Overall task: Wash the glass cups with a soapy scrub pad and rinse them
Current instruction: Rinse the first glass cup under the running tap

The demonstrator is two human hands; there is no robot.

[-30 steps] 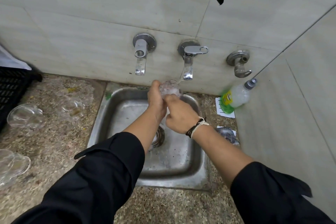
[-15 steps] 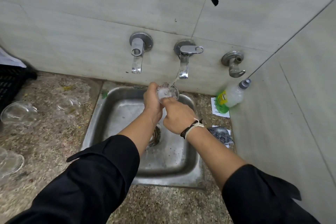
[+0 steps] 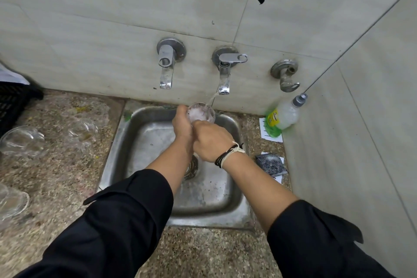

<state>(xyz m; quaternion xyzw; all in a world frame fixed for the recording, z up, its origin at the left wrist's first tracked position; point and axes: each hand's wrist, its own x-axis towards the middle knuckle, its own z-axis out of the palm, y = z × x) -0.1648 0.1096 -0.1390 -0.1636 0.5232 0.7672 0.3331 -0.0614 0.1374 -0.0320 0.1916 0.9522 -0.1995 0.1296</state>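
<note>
A clear glass cup [image 3: 200, 112] is held over the steel sink [image 3: 140, 133], its mouth facing me and foamy water inside. Water streams into it from the middle tap [image 3: 223, 81]. My left hand [image 3: 183, 126] grips the cup's left side. My right hand [image 3: 212, 142] holds it from below and the right, fingers curled against the glass. A dark scrub pad [image 3: 269, 163] lies on the counter right of the sink. Other glass cups [image 3: 22, 140] lie on the counter at the left, one more [image 3: 83, 132] nearer the sink.
A dish soap bottle [image 3: 283, 117] leans in the right corner against the tiled wall. A second tap [image 3: 166, 70] and a bare valve [image 3: 286, 77] stick out of the wall. A black crate [image 3: 13, 101] sits at the far left. More glassware [image 3: 11, 203] rests at the left edge.
The cup and both hands stay under the running tap; the hands have shifted only slightly around the glass. My view has drifted a little.
</note>
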